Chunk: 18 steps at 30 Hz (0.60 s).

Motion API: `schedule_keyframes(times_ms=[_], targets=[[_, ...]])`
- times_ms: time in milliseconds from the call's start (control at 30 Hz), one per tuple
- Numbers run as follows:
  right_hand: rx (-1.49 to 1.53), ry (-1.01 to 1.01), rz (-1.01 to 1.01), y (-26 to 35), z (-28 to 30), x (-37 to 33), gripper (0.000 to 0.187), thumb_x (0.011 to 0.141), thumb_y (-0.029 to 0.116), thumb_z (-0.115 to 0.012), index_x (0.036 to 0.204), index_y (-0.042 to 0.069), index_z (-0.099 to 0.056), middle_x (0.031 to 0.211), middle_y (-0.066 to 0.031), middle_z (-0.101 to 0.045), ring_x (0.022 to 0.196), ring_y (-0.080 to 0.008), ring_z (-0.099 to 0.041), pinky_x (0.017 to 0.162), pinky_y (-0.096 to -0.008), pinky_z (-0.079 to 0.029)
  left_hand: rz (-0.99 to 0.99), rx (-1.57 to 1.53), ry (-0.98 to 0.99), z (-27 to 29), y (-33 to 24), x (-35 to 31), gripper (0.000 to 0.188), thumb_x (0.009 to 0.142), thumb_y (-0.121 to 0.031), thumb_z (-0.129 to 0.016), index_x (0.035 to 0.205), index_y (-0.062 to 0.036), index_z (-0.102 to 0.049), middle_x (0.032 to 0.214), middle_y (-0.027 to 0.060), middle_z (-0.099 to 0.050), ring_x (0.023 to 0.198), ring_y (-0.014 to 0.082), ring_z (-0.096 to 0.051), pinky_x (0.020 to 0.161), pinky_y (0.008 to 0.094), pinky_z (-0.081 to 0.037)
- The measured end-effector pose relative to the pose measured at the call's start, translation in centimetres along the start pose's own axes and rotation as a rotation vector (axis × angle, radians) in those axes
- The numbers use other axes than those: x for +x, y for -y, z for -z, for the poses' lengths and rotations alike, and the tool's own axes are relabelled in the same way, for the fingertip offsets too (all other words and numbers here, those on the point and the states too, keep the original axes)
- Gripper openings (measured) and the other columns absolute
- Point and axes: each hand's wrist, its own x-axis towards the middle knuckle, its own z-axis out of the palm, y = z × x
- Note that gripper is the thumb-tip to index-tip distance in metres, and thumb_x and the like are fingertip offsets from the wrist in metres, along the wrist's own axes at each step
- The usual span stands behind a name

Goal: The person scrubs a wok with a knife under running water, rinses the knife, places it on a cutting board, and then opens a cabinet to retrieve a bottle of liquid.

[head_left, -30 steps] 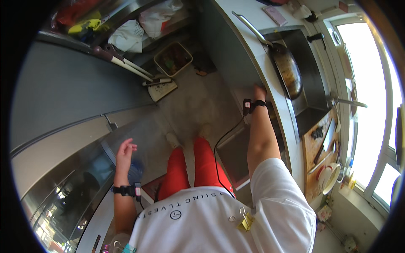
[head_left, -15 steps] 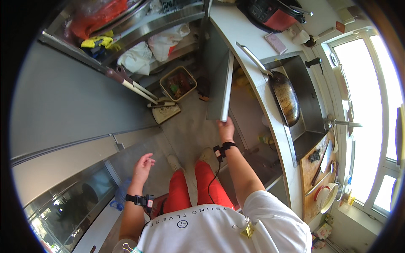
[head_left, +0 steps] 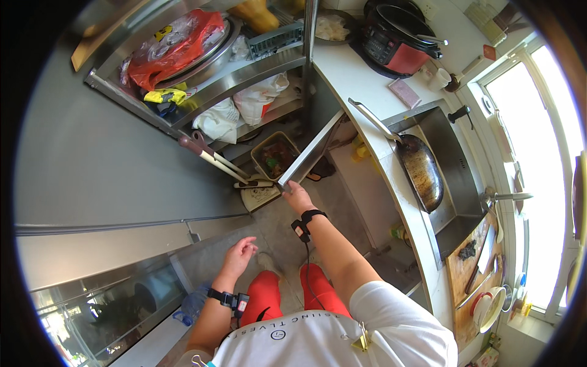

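My right hand [head_left: 298, 197] has its fingers at the free edge of a grey cabinet door [head_left: 312, 148], which stands swung out from under the counter. Nothing is in my left hand [head_left: 240, 254]; it hovers above the floor in front of my legs, fingers loosely bent and apart. Inside the cabinet [head_left: 362, 189] some yellow items [head_left: 361, 151] sit toward the back, and a green-labelled bottle [head_left: 398, 232] lies nearer me. Just past the door's edge is a waste bin [head_left: 276, 156] with rubbish in it.
A long-handled dustpan [head_left: 260, 197] stands beside the bin. On the counter, a wok [head_left: 421, 173] rests tilted over the sink [head_left: 463, 165]. A knife [head_left: 487, 249] lies on a wooden cutting board [head_left: 460, 275]. Bags fill the metal rack [head_left: 251, 76]; a grey appliance side [head_left: 110, 165] is at left.
The cabinet door has swung wider, to the left, with my right hand at its edge. My left hand stays empty and loosely bent. The whole view has shifted a little.
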Motion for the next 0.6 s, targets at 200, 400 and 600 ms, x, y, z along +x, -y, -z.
schedule_keyframes(times_ms=[200, 400, 600], targets=[[0.524, 0.076, -0.118, 2.3, 2.4, -2.9, 0.061, 0.092, 0.033, -0.059, 0.143, 0.007, -0.039, 0.141, -0.0118, -0.049, 0.124, -0.0293, -0.051, 0.098, -0.041, -0.044, -0.041, -0.046, 0.201, -1.7, -0.2, 3.8, 0.026, 0.098, -0.011, -0.051, 0.121, -0.0009, -0.056, 0.094, 0.0052, -0.066, 0.084, 0.0109, -0.062, 0.08, 0.0258, -0.05], [2.03, 0.18, 0.148, 6.1, 6.3, -8.7, 0.072, 0.095, 0.061, -0.031, 0.145, 0.009, -0.033, 0.15, -0.0101, -0.037, 0.132, -0.0288, -0.044, 0.106, -0.0477, -0.039, -0.097, -0.29, 0.361, -1.5, -4.0, 8.6, 0.036, 0.102, -0.026, -0.042, 0.128, -0.0039, -0.053, 0.112, 0.01, -0.064, 0.1, 0.017, -0.062, 0.089, 0.0311, -0.048], [2.008, 0.111, 0.152, 7.3, 7.3, -11.0, 0.072, 0.095, 0.061, -0.031, 0.147, 0.01, -0.031, 0.15, -0.0101, -0.038, 0.132, -0.0298, -0.044, 0.106, -0.0491, -0.038, 0.081, -0.89, 0.503, -3.2, -7.7, 12.0, 0.049, 0.1, -0.036, -0.038, 0.139, -0.0068, -0.042, 0.14, 0.012, -0.048, 0.125, 0.0235, -0.048, 0.105, 0.0391, -0.036]])
